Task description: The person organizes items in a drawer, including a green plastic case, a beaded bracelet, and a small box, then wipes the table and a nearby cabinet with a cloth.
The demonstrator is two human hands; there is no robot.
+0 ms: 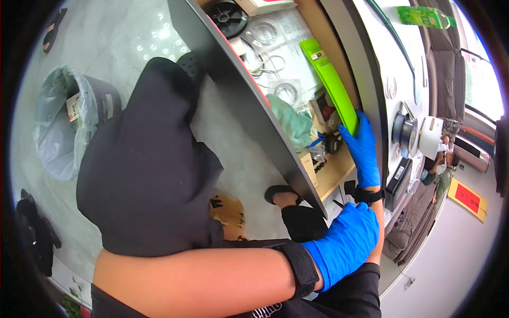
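- Two blue gloves cover the hands. The left hand (344, 238) is in front of the right forearm, with its fingers curled. I cannot tell if it grips anything.
- The right hand (363, 151) is pinched tight on one end of a green strip (331, 82). The strip slants along one side inside the open drawer (249, 100), on top of other things.
- The drawer also holds a green cloth (290, 122), a tan box (307, 167), clear bags (286, 94) and a black wheel (227, 18). The strip hides some of what is under it.
- A dark leg (148, 159) is in the way between the drawer and the bin (103, 98).
- The bin has a clear liner (47, 116), with a small box (73, 107) inside.
- Past the drawer, the white table (389, 58) has a black box (397, 185) and a green bottle (424, 17).
- Far off, a red and gold sign (466, 199) hangs on the wall.
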